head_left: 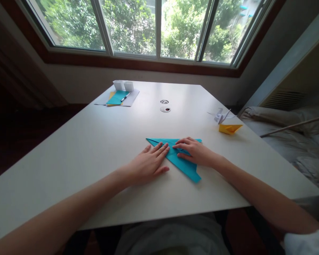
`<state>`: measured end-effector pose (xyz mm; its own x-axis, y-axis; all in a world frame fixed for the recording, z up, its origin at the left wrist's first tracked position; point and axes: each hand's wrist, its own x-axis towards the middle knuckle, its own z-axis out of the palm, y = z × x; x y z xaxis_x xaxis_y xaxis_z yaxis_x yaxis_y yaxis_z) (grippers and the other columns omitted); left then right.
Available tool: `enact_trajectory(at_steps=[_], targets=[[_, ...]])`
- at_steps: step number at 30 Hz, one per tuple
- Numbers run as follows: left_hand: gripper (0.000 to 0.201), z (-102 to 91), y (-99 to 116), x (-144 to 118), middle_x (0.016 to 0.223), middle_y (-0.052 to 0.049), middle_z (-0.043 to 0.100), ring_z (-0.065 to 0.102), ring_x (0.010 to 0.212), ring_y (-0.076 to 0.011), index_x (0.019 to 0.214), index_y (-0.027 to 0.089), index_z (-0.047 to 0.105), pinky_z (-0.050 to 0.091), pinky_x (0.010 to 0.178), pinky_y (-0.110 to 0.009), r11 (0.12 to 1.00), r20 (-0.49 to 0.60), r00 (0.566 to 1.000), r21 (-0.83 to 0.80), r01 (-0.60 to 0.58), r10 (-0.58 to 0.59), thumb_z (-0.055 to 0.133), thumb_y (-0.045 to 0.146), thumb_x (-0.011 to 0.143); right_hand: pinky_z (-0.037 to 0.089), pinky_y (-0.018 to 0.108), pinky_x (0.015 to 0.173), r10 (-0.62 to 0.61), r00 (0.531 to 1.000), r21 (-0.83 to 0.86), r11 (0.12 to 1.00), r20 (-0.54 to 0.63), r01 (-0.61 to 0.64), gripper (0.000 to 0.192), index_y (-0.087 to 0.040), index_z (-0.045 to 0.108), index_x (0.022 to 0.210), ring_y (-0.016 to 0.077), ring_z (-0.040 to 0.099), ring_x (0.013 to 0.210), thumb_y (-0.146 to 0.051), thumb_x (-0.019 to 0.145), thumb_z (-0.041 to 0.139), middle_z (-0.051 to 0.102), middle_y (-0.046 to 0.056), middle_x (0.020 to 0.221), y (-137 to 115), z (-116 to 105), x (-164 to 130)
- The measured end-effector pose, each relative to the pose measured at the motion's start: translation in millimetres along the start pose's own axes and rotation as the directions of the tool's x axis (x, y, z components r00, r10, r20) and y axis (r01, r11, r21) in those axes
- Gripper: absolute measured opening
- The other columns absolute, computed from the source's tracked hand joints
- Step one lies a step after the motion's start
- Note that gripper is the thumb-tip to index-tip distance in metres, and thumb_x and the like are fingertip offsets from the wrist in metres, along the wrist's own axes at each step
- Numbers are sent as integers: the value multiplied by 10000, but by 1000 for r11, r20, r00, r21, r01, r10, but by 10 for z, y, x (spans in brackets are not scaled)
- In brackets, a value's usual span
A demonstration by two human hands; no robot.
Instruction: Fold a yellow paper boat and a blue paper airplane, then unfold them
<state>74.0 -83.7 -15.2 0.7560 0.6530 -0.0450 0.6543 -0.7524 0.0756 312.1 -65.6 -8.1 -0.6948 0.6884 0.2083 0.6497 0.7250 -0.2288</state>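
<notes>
A folded sheet of blue paper [184,164] lies flat on the white table in front of me, its narrow point to the left and two wing-like tips to the right. My left hand [150,161] rests with its fingers stretched out, the fingertips on the paper's lower left edge and the thumb apart on the table. On the paper's upper middle lies my right hand [194,150], fingers spread and slightly bent, touching the folded layers. Part of the paper is hidden under both hands.
On the white table [108,148], a yellow paper boat [230,129] and a white paper crane [220,116] stand at the right. Far left are paper sheets [118,97], a pen [125,97] and two white boxes [123,85]. Two round discs [165,109] lie mid-table.
</notes>
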Motion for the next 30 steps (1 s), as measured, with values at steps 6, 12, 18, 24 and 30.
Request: enact_trajectory(at_steps=[6, 12, 18, 24, 30], targets=[[708, -12, 44, 8, 1479, -97, 154, 93, 1359, -302, 1426, 159, 138, 167, 1046, -497, 993, 14, 993, 2, 120, -120, 130, 599, 873, 423, 406, 926, 1, 1000, 6, 1000, -9, -1, 314, -250, 565, 1148, 221, 505, 1054, -343, 855, 498, 582, 75, 1115, 3, 4, 11], [751, 0, -48, 25, 1470, -151, 157, 148, 1346, -319, 1410, 78, 186, 187, 1033, -525, 945, -11, 949, 91, 314, -315, 136, 596, 870, 423, 390, 924, -13, 1000, 3, 1000, -8, 13, 329, -233, 559, 1157, 216, 502, 1051, -359, 862, 485, 580, 72, 1118, 21, 14, -6], [724, -30, -152, 15, 1457, -135, 220, 202, 1334, -311, 1399, 91, 238, 237, 1004, -539, 909, -23, 917, 129, 397, -398, 121, 579, 877, 425, 393, 921, -7, 1000, 0, 1000, 6, 7, 325, -233, 554, 1160, 217, 497, 1055, -351, 867, 480, 575, 71, 1127, 17, 8, -9], [701, -33, -143, -2, 1456, -147, 215, 215, 1337, -269, 1397, 62, 224, 261, 1018, -487, 922, -22, 927, 91, 376, -375, 133, 539, 890, 431, 400, 907, -13, 1000, -36, 999, 23, 14, 319, -228, 545, 1161, 224, 504, 1059, -343, 875, 462, 576, 81, 1127, -20, -27, 6], [677, -39, -131, 0, 1456, -161, 210, 212, 1338, -267, 1392, 55, 231, 286, 1011, -460, 924, -26, 925, 54, 380, -379, 171, 510, 895, 414, 439, 925, -5, 999, -104, 995, 43, 9, 356, -160, 510, 1193, 256, 505, 1105, -310, 882, 426, 539, 144, 1196, -141, 1, 160]])
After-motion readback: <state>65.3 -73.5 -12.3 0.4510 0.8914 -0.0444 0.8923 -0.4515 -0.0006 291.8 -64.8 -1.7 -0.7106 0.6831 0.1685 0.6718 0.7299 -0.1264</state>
